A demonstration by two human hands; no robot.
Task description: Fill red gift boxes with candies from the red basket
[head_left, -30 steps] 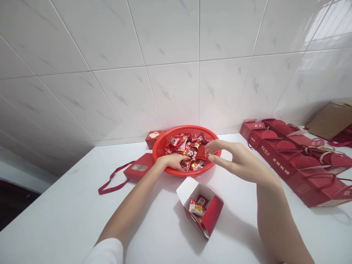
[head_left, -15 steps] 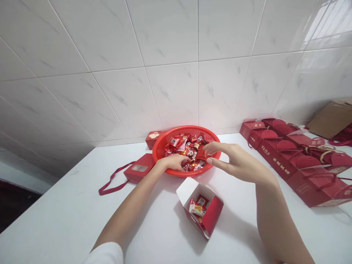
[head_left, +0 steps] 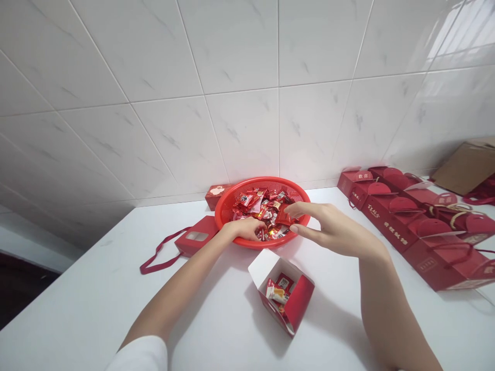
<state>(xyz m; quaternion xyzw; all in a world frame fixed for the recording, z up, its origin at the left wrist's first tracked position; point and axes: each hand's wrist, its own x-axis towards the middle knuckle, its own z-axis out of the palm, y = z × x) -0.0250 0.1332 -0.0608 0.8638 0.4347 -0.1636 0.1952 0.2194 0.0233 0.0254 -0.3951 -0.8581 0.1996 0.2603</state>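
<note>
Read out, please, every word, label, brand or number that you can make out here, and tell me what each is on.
"歡喜": the upright flap at the far left of the boxes on the right.
Gold characters along the front row of boxes: too small and stylised to read surely.
Small framed label on the nearest box: too faint.
Print on the sweets in the basket and those in the open box: too small.

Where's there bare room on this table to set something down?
Left of the left forearm, nearer than the ribboned box; a smaller patch lies between the right forearm and the red boxes. Crowded: the basket and the far right.
</note>
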